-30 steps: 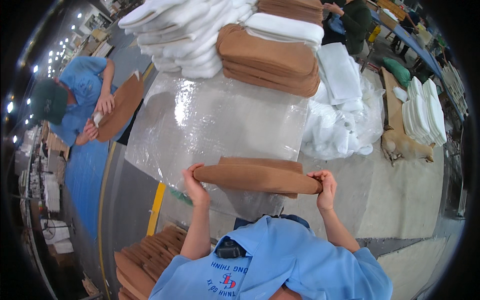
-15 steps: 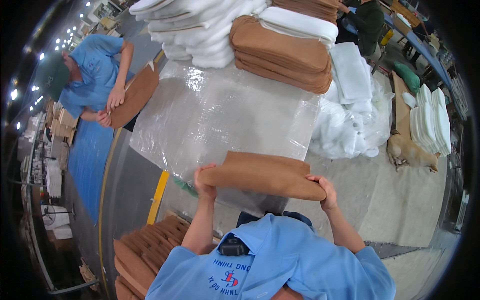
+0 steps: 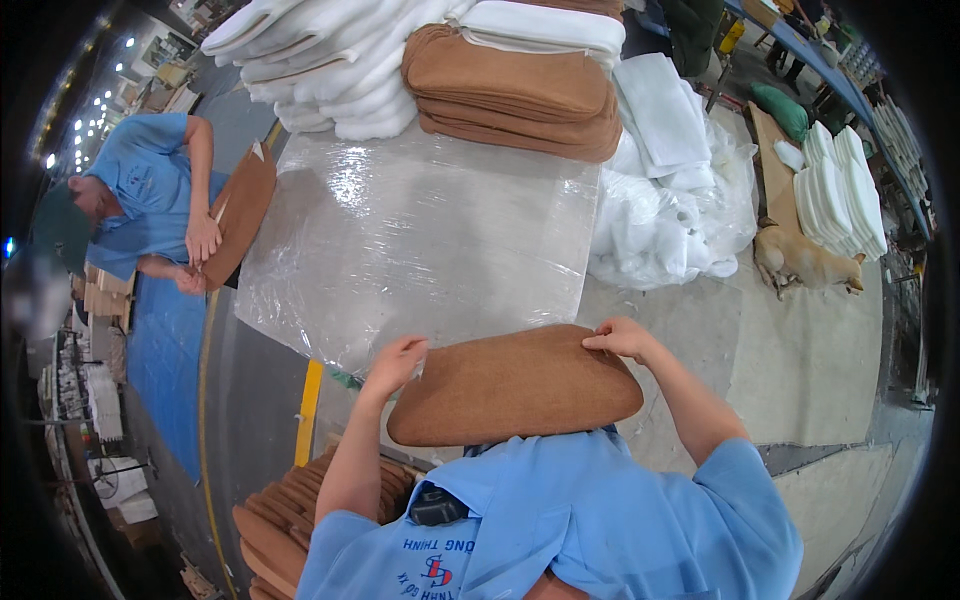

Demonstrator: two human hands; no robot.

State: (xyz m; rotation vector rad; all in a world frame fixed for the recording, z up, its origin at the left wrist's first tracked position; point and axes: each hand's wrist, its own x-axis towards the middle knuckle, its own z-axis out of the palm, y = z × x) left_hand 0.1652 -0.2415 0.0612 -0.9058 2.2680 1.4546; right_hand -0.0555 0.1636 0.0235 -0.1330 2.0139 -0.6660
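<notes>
A brown fabric-covered cushion point(image 3: 515, 390) with rounded lower corners lies broad face up, close against my body. My right hand point(image 3: 625, 340) grips its far edge near the right end, thumb and fingers pinched on the fabric. At the far left corner, my left hand point(image 3: 395, 365) has its fingers drawn together on the cushion's edge. A small pale bit shows beside the left fingers, too small to make out. Beyond the cushion, a surface covered with clear plastic sheet point(image 3: 420, 240) stretches away.
Brown cushions point(image 3: 515, 95) and white padding point(image 3: 330, 70) are stacked at the far side. A plastic bag of white stuffing point(image 3: 670, 220) stands right, with a dog point(image 3: 805, 255) lying beyond. More brown pieces point(image 3: 290, 520) lie lower left. A co-worker point(image 3: 150, 180) handles another brown cushion point(image 3: 245, 210) at left.
The cushion has turned from folded or edge-on to broad face up, nearer my body. Both hands have shifted from its ends to its far edge. The whole view has shifted slightly.
</notes>
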